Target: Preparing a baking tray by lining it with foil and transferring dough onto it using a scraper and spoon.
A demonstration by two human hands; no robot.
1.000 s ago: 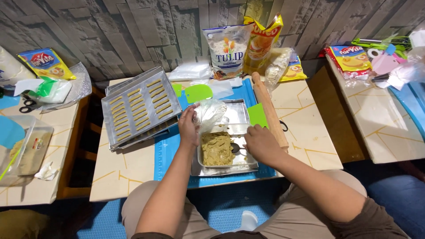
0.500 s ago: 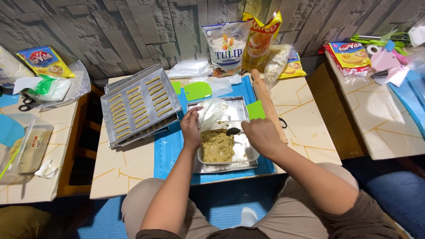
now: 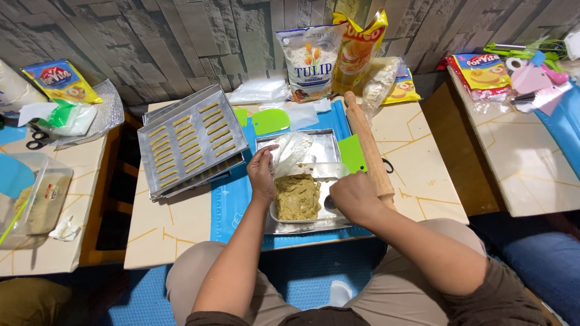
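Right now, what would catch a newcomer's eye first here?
Mid-table, both hands work over a metal tray: the left hand touches crinkled clear plastic, the right hand sits beside a greenish-brown dough slab. To the left, a baking sheet holds rows of dough sticks.

There is one view only, from the camera on my head. It looks steeply down past my forearms onto the cream tiled tabletop (image 3: 181, 223), close enough that my knees fill the bottom edge. It faces the grey stone-patterned wall (image 3: 151, 42) beyond. Neighbouring tables show at both sides, seemingly stretched by a wide lens.
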